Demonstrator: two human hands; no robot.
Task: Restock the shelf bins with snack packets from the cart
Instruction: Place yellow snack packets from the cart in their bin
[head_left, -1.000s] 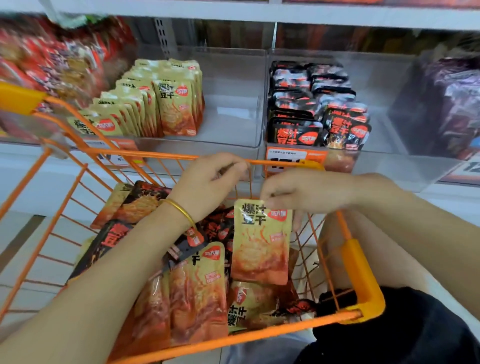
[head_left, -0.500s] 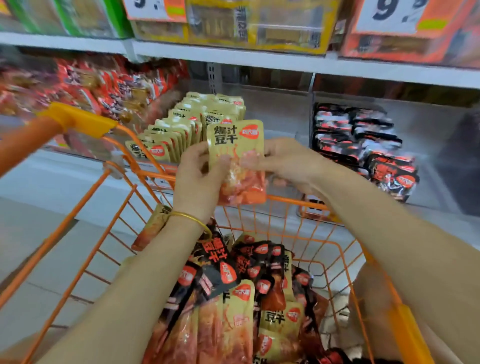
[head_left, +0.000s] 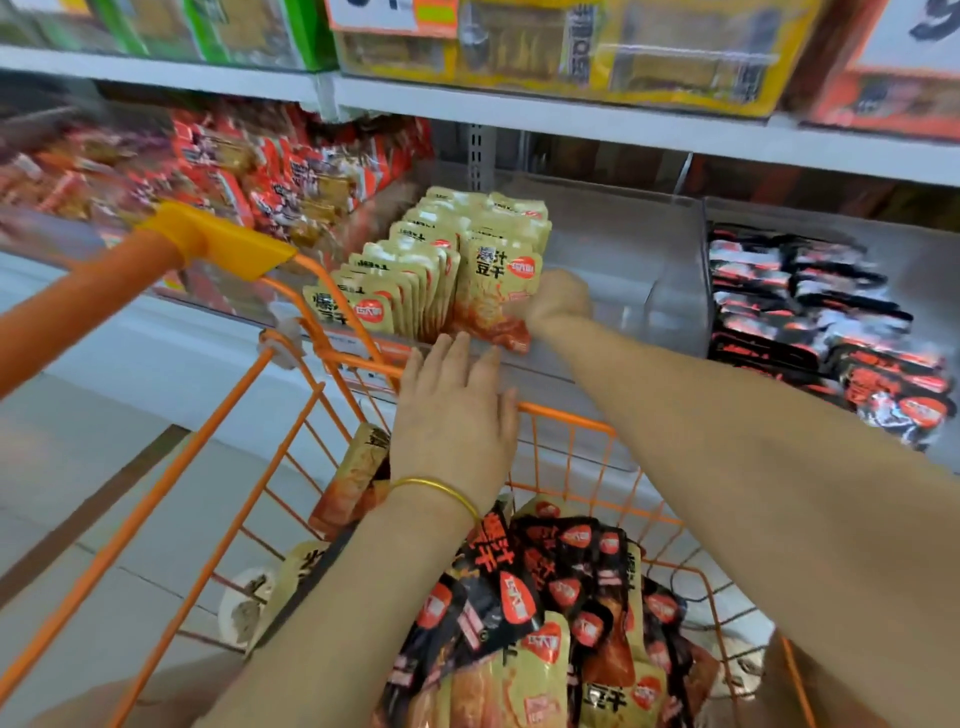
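Head view: the right hand (head_left: 558, 304) is seating the yellow packet (head_left: 496, 296) in the shelf bin (head_left: 623, 249).
Its grip is clamping the packet's right edge, apparently in a pinch. The packet is standing upright, long axis vertical, immediately left of the grip, just beside the stocked row (head_left: 395, 291). The left hand (head_left: 457, 415), fingers apart, is hovering at the cart (head_left: 566, 423) rim.

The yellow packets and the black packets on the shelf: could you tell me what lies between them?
Head view: the right hand holding a yellow packet, then bare bin floor and a clear divider.
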